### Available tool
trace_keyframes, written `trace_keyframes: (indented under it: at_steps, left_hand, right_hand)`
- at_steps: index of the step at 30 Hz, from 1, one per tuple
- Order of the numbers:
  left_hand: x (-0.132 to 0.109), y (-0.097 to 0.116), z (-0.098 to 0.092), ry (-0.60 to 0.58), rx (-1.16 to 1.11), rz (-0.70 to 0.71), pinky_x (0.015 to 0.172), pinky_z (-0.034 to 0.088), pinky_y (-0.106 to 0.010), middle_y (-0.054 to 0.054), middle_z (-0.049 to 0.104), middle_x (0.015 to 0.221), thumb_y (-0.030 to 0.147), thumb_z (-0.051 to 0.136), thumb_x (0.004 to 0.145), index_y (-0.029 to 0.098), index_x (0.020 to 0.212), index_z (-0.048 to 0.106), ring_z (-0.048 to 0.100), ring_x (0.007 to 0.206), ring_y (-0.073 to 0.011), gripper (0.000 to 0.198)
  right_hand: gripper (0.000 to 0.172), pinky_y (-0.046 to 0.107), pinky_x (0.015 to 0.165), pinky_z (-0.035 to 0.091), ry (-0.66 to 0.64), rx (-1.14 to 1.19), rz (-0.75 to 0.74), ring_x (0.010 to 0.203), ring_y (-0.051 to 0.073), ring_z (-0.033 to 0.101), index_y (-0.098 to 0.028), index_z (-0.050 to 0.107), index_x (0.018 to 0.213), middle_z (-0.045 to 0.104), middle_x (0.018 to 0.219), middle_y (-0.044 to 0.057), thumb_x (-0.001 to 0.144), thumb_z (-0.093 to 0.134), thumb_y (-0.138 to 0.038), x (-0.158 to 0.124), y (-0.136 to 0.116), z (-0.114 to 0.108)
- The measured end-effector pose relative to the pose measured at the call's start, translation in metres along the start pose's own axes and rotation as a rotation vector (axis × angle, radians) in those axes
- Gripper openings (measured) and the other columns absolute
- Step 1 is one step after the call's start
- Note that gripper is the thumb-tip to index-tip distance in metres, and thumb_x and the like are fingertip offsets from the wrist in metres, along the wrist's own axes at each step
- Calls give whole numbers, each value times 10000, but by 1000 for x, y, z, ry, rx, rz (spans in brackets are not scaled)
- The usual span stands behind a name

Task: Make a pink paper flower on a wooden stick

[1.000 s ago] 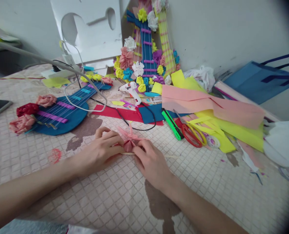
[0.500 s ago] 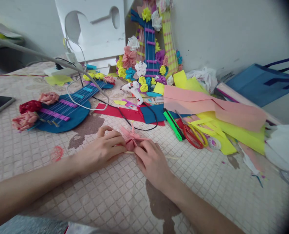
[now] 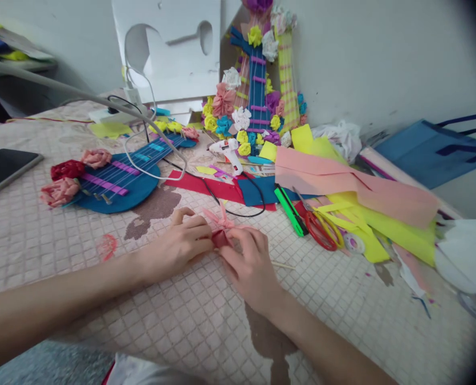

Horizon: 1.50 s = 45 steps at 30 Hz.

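Observation:
Between my two hands is a small piece of pink crepe-like material [image 3: 221,238], folded, with loose pink strips standing up at its far side. My left hand [image 3: 185,241] is closed with its fingertips pinched on the piece's left edge. From the right, my right hand [image 3: 251,262] pinches the same piece between thumb and fingers. A thin wooden stick [image 3: 285,265] pokes out to the right from behind the right hand; the rest of it is hidden, so I cannot tell whether a hand grips it. Both wrists rest low over the quilted tablecloth [image 3: 174,321].
A blue paper guitar [image 3: 141,184] with roses lies left, near a phone [image 3: 7,168]. Behind are a white glue gun [image 3: 228,152] and its black cord. To the right lie a green cutter [image 3: 291,211], scissors [image 3: 322,230], and pink sheets [image 3: 342,182]. Decorated guitars [image 3: 258,91] lean against the wall.
The view has shifted slightly left. My right fingers have moved in over the pink material, folding its near part; the stick's visible end sits at a slightly different angle.

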State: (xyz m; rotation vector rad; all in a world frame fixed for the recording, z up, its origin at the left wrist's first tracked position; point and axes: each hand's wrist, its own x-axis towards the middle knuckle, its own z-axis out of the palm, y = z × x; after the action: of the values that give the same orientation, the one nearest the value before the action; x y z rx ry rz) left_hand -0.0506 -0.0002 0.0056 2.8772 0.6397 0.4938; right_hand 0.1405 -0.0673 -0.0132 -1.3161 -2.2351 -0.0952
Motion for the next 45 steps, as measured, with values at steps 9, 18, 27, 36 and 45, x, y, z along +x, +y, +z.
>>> trace_keyframes:
  at_steps: [9,18,27,36,45]
  left_hand:
    - [-1,0,7,73,3,-50,868,245,-406,8,613,744,144,462,910,168,729,580,504,811,-166,217]
    - [-2,3,7,81,8,-74,879,249,-414,3,595,727,176,451,924,165,672,566,485,814,-168,277]
    - [-2,4,7,67,8,-98,901,260,-422,-5,613,772,172,475,903,176,748,595,498,851,-182,196]
    - [0,7,11,109,37,-103,893,266,-426,-10,610,767,191,460,915,162,738,568,486,822,-174,209]
    - [0,6,13,84,-3,-131,908,259,-433,-26,619,812,174,444,918,167,762,577,504,857,-184,205]
  right_hand:
    - [94,408,941,377,-61,-36,-6,1087,238,436,-166,641,877,595,1105,89,862,548,-164,12,-5,5]
    - [151,402,875,385,-57,-154,-96,1007,237,460,-162,635,821,622,1003,91,877,504,-113,10,-6,10]
    - [145,389,858,393,-82,-31,-16,986,223,461,-180,640,844,629,969,68,869,514,-112,13,-5,6]
    - [153,388,900,381,-128,6,22,1077,234,441,-172,634,899,615,1033,68,875,504,-95,11,-2,8]
    - [167,387,873,431,-20,99,32,1004,217,485,-181,642,898,626,985,70,878,495,-105,13,1,1]
